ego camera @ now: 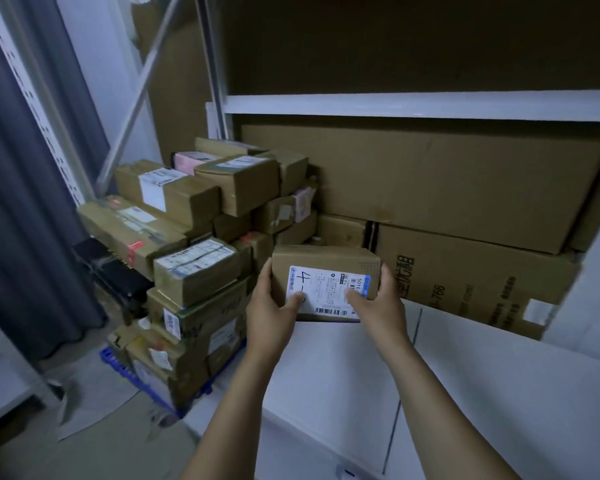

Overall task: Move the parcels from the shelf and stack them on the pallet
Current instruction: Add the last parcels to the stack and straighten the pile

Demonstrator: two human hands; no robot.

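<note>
Parcel: a small brown cardboard parcel [326,282], held off the surface between both hands. The white label [329,289] faces up, with a handwritten "4" and a barcode along the near edge.
Where it is: over the front-left part of the white shelf board [482,375]. It's just right of the pile and in front of the big cartons, not resting on anything as far as I can see.
Left hand: the left hand [271,306] grips the parcel's left end, thumb pressed on the label and the other fingers wrapped round the side.
Right hand: same deal. The right hand [378,299] clamps the right end, thumb on the label and fingers curled over the far edge.
Pile: loads of brown parcels [194,254] are stacked several layers high to the left, most with white labels and a couple of pinkish ones near the top. It's a bit messy, and some boxes sit at angles.
Pallet: a blue pallet [113,362] sits on the floor under the pile, with only its near edge peeking out.
Big cartons: two long flat cartons [430,188] lie on the shelf, one on top of the other. The lower one has printed text.
Upper beam: a white shelf beam [395,105] runs across above the cartons.
Left side: a dark curtain [32,202] hangs there, with a perforated white upright beside it.
</note>
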